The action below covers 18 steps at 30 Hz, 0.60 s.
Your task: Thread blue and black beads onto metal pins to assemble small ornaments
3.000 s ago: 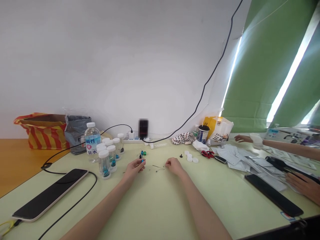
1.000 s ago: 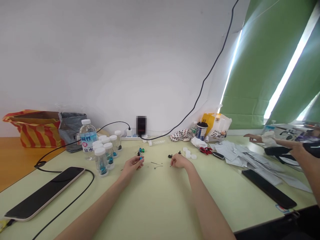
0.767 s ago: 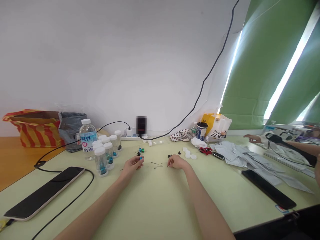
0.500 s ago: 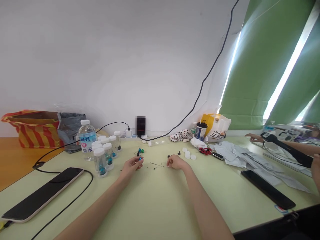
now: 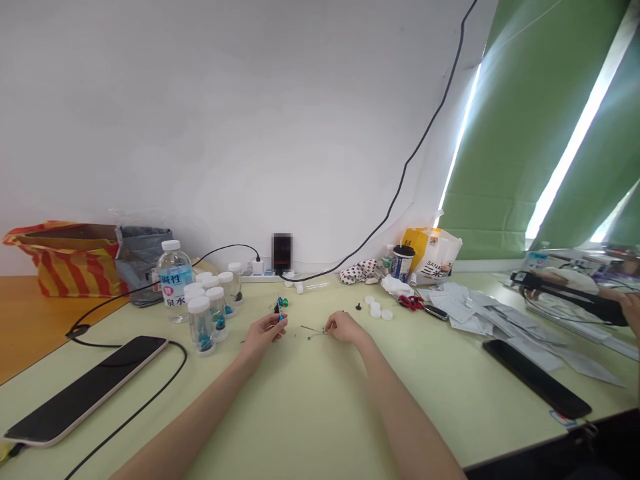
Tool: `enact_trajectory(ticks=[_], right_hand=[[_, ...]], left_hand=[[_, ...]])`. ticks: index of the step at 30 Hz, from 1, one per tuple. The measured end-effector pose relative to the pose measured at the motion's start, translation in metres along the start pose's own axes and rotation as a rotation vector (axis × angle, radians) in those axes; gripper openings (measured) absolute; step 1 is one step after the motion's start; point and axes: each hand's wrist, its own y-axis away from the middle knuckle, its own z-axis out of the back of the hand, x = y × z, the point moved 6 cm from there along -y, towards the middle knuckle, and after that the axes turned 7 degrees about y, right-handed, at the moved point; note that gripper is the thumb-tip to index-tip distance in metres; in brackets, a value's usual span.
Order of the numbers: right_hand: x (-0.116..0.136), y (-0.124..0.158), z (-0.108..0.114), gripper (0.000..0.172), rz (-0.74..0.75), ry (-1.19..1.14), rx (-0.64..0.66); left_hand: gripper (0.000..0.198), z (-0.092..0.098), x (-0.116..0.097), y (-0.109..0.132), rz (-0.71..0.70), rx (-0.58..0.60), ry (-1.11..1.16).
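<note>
Between the fingertips of my left hand is a small blue and black piece with a thin upright stem. My right hand is closed over the table, its fingertips at the right end of some thin metal pieces; anything it pinches is too small to make out. Green and dark beads lie behind my left hand. Several capped clear jars with blue pieces inside stand to its left. A small black piece and several white caps lie right of my right hand.
A water bottle stands behind the jars. A tablet and black cable are at left. Red scissors, white papers and a black phone lie at right, near another person's arm.
My right hand has moved left to the thin metal pieces. My left hand has stayed almost still. At the far right, the other person's hands and the black device have shifted.
</note>
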Motion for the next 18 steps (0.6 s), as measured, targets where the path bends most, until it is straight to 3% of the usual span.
enact_trajectory(ticks=[18], right_hand=[[-0.001, -0.012, -0.012, 0.018, -0.025, -0.025, -0.034]], left_hand=[[0.021, 0.000, 0.002, -0.001, 0.007, 0.002, -0.009]])
